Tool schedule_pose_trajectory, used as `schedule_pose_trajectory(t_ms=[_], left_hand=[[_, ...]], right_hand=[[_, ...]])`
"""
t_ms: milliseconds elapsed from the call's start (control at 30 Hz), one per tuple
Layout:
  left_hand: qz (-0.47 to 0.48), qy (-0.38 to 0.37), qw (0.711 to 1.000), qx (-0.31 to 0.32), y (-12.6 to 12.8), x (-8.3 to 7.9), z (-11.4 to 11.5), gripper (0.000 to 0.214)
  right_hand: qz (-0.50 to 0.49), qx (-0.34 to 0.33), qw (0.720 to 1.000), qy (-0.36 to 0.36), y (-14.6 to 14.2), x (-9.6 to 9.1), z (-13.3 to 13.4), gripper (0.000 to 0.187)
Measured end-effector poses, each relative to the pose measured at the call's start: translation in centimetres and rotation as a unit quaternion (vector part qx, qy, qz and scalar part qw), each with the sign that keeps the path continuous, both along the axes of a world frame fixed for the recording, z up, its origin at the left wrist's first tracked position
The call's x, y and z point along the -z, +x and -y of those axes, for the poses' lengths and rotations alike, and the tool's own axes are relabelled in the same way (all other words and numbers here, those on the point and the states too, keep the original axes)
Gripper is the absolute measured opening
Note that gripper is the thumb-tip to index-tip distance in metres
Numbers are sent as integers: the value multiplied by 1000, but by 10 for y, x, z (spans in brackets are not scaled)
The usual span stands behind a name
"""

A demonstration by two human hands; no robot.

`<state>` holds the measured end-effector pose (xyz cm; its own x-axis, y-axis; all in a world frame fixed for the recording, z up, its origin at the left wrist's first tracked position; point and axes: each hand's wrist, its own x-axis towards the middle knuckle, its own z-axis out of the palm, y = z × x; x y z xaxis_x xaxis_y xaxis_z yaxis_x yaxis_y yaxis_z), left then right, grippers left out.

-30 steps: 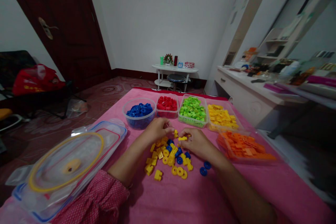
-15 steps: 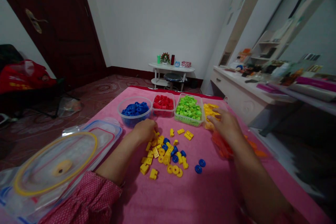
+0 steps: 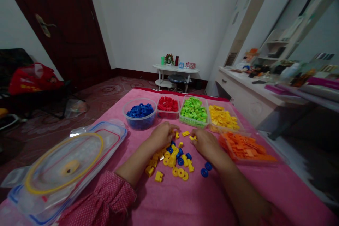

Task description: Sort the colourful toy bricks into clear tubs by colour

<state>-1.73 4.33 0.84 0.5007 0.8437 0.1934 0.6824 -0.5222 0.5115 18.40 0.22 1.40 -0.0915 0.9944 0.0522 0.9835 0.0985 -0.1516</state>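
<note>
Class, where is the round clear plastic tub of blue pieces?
In the head view, the tub stands left of centre, left of the clear plastic box of red pieces, beyond the left hand.

Nearer the person than the loose pile [image 3: 172, 161], pink cloth [image 3: 182, 201] gives either hand a wide lane. Left of the pile, stacked lids [image 3: 84, 155] stand in the way; right of it, two blue rings [image 3: 208, 166], then the orange tub [image 3: 254, 162]. Beyond it, both hands crowd the passage.
</note>
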Motion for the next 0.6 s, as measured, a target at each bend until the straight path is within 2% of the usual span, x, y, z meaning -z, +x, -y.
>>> schedule_pose_trajectory(t_ms=[100,300,433,500,600], left_hand=[[-27,-16,999,19,5,5,2,29],[-50,-34,997,-38,8,6,-2,28],[-63,-28,996,-58,9,4,-1,24],[-81,-15,994,-69,8,4,-1,24],[-76,2,994,-78,5,4,-1,24]], right_hand=[[10,-8,1000,1,1,-1,0,22],[49,-8,998,25,-8,-8,6,38],[55,-56,996,41,-17,-6,5,47],[51,-76,996,25,-20,-1,4,43],[18,-68,997,29,-19,5,0,30]])
